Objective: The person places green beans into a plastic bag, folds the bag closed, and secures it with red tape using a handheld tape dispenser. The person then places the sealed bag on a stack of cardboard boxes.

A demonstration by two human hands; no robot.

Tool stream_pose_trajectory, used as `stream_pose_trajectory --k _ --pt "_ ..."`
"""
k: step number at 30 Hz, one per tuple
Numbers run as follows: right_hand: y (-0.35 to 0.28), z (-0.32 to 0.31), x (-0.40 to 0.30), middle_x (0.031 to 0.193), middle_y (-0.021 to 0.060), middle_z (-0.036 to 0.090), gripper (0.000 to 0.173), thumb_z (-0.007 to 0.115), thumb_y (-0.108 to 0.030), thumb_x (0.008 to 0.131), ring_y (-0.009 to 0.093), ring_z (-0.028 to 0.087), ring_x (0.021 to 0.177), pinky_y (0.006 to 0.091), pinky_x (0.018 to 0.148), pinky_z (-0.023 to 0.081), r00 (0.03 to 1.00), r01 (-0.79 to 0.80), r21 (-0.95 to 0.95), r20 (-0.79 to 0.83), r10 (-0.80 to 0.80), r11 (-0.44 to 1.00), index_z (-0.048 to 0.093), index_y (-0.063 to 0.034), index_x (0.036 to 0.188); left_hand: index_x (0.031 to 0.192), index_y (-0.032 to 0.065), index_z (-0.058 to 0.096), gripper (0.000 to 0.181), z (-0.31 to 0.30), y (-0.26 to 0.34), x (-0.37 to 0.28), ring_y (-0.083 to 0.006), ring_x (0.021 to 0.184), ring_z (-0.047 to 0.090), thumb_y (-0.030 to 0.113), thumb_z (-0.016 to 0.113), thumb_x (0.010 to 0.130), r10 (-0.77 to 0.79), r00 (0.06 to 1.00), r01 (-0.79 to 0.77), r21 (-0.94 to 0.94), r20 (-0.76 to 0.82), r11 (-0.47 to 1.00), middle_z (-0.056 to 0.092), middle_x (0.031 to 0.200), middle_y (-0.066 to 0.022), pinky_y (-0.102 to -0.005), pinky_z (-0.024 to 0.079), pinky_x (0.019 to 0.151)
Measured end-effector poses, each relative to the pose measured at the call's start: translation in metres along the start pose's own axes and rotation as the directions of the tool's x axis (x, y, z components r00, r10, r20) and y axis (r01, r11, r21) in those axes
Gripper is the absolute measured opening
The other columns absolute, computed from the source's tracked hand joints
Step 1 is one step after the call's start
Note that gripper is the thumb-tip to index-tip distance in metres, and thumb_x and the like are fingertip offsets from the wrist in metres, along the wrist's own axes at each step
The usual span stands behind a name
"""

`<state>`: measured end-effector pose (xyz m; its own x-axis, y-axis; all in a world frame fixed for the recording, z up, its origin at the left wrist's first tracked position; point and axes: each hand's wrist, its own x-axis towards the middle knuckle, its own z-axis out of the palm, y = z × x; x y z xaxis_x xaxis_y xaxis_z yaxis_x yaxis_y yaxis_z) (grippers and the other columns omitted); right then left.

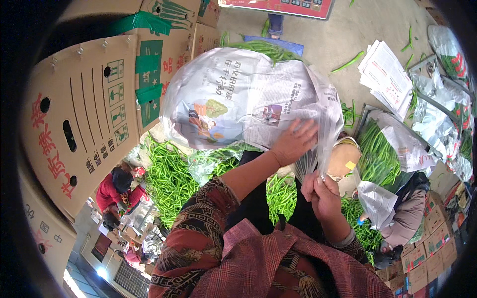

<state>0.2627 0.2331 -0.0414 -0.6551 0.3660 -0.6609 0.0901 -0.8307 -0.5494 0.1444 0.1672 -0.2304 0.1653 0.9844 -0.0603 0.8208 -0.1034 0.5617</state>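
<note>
A large clear plastic bag (208,93) lies across the upper middle, with printed newspaper sheets (283,89) inside it and green chili peppers (261,48) showing at its far edge. My left hand (298,139) rests on the bag's right part, its fingers spread. Nearer to me, my right hand (322,188) grips the gathered plastic of the bag's mouth, which is stretched into folds. A round tan object (343,158) with a yellow sticker sits just right of the bag's neck.
Printed cardboard boxes (93,100) stand at left. A scale's red panel (275,5) is at the top. Loose peppers (167,178) cover floor areas. Papers (387,74) and a pepper-filled bag (378,149) lie at right. Co-workers (406,212) (119,190) are on both sides; more boxes (428,253) stand lower right.
</note>
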Motion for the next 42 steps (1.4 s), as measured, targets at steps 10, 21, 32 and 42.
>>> stream_pose_trajectory --k 10,21,32,42 --pt "-0.002 0.022 0.009 0.068 0.0058 0.045 0.032 0.045 -0.024 0.103 0.013 0.04 0.058 0.0255 0.055 0.033 0.999 -0.049 -0.147 -0.021 0.046 0.988 0.049 -0.0023 0.08 0.124 0.0099 0.06 0.04 0.037 0.015 0.056 -0.0349 0.116 0.057 0.028 0.055 0.088 -0.34 0.686 0.595 -0.227 0.644 0.771 0.058 0.13 -0.0176 -0.045 0.045 0.1" --pt "-0.014 0.019 0.015 0.068 0.0061 0.047 0.034 0.043 -0.026 0.103 0.012 0.04 0.058 0.0243 0.054 0.03 0.998 0.007 -0.118 -0.065 -0.015 0.993 0.05 -0.0031 0.079 0.134 0.0085 0.053 0.045 0.018 0.003 0.053 -0.034 0.115 0.059 0.029 0.047 0.094 -0.049 0.751 0.54 -0.569 0.659 0.62 0.056 0.134 -0.0184 -0.0445 0.047 0.098" --pt "-0.017 0.014 0.007 0.07 0.0052 0.052 0.032 0.042 -0.026 0.103 0.009 0.044 0.058 0.0228 0.051 0.031 0.991 -0.082 -0.305 -0.127 0.044 0.949 0.05 -0.0051 0.081 0.124 0.0013 0.056 0.042 0.028 0.03 0.012 -0.0418 0.107 0.062 0.025 0.051 0.091 -0.303 0.742 0.66 -0.576 0.598 0.483 0.064 0.119 -0.0236 -0.0454 0.049 0.093" --pt "-0.072 0.086 0.034 0.095 0.0158 0.063 0.016 0.069 -0.012 0.08 0.035 0.064 0.087 0.0444 0.074 0.051 0.874 0.238 -0.948 0.304 -0.38 -0.21 0.064 -0.001 0.091 0.121 -0.0006 0.051 0.054 -0.223 -0.029 -0.149 -0.0361 0.12 0.049 0.007 0.075 0.074 -0.687 0.179 0.85 -0.242 -0.704 0.469 0.052 0.131 -0.0189 -0.0472 0.034 0.104"
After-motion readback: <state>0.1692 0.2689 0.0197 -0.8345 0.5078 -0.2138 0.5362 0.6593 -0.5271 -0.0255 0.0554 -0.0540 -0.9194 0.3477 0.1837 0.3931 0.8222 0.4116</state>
